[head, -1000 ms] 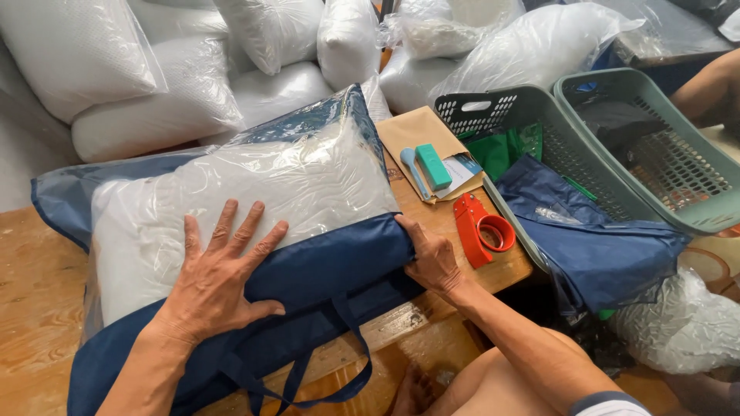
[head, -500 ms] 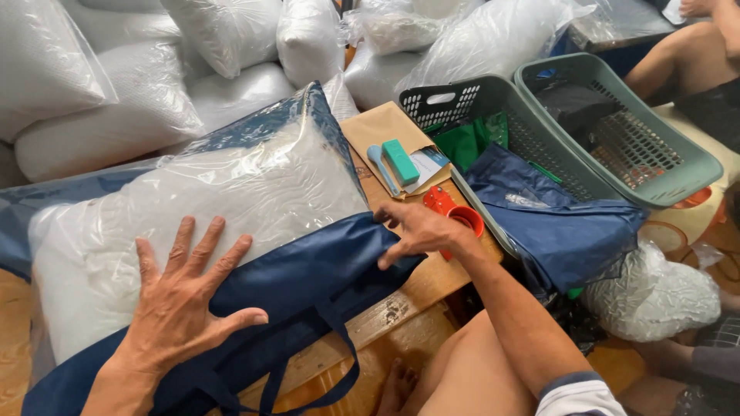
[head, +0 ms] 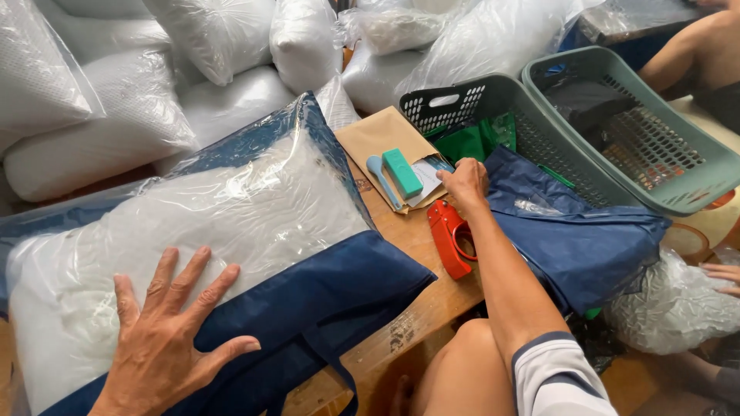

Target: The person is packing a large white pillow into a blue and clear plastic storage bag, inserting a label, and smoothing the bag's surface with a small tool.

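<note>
Wooden table (head: 432, 304), bagged pillows (head: 216, 38) behind

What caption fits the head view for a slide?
Left hand flat on a bagged pillow; right hand at papers beside a red tape dispenser.

Two bare hands show. The left hand (head: 166, 339) is at the lower left of the frame. It has no ring, no watch and no glove, and its nails are short. The right hand (head: 465, 183) is near the middle of the frame, with its back to the camera. Its forearm is bare too. Lower down, near the bottom right, a short sleeve (head: 561, 379) starts. The sleeve is white with a dark blue band at its edge. A bare knee (head: 462, 362) shows at the bottom.
</note>
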